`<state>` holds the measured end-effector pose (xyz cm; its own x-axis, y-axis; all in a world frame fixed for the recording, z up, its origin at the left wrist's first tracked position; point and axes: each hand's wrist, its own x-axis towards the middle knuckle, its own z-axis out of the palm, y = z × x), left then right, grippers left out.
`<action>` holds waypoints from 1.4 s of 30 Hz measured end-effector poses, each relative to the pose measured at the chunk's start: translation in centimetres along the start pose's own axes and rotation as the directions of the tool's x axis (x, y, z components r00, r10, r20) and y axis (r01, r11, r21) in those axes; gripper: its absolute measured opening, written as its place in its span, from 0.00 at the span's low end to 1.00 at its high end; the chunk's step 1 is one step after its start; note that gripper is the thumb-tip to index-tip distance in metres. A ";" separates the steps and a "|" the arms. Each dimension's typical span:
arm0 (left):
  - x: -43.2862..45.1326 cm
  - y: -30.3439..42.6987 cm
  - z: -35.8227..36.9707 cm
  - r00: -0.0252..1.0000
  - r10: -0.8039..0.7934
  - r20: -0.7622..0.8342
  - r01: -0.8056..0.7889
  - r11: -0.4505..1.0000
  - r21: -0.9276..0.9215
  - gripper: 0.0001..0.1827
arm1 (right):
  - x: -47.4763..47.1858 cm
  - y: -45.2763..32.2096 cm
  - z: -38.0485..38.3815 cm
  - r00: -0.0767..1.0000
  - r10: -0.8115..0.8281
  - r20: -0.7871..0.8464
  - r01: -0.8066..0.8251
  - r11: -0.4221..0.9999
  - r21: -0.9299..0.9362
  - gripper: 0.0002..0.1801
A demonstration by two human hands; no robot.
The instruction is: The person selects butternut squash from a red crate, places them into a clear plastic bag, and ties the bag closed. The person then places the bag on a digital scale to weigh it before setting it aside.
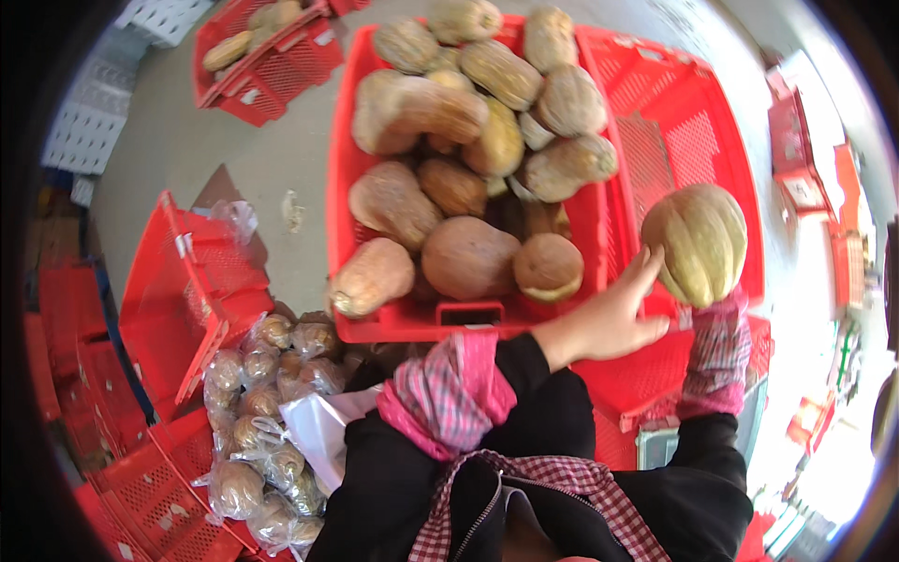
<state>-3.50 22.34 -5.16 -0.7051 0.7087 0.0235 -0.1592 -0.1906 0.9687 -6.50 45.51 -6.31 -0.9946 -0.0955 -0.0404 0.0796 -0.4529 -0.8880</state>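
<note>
A ribbed, pale green-tan pumpkin is raised over the right-hand red crate. My right forearm, in a pink checked sleeve cover, ends right beneath the pumpkin; the right hand itself is hidden behind it. Reaching across from the left, my left hand has its fingertips against the pumpkin's left side, with the thumb spread away. Directly before me stands a large red crate heaped with tan pumpkins and squashes. A long curved squash lies among them.
Plastic-wrapped squashes are piled at lower left, with a white sheet beside them. A tilted red crate stands farther left. Another crate with squashes sits on the floor at upper left. A device with a small display is below my right arm.
</note>
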 end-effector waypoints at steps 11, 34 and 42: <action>6.2 -9.0 4.1 0.837 -0.507 0.205 0.547 0.775 -0.316 0.43 | 2.7 2.8 -14.4 0.637 0.683 -0.359 -0.704 0.705 0.092 0.23; -14.6 5.6 -1.1 0.864 -0.262 -0.430 0.440 0.809 0.391 0.15 | 4.0 9.5 -23.4 0.795 0.078 -0.601 -0.432 0.769 -0.471 0.21; -16.7 5.4 -1.1 0.910 -0.074 -0.408 0.299 0.798 0.524 0.13 | 6.9 4.4 -14.6 0.464 -0.502 -0.730 0.091 0.847 -0.524 0.10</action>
<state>6.66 8.75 -0.58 -0.9119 0.3816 -0.1508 0.0237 0.4159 0.9091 -13.99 55.86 -17.16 -0.5499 0.8301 0.0928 -0.0580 0.0728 -0.9957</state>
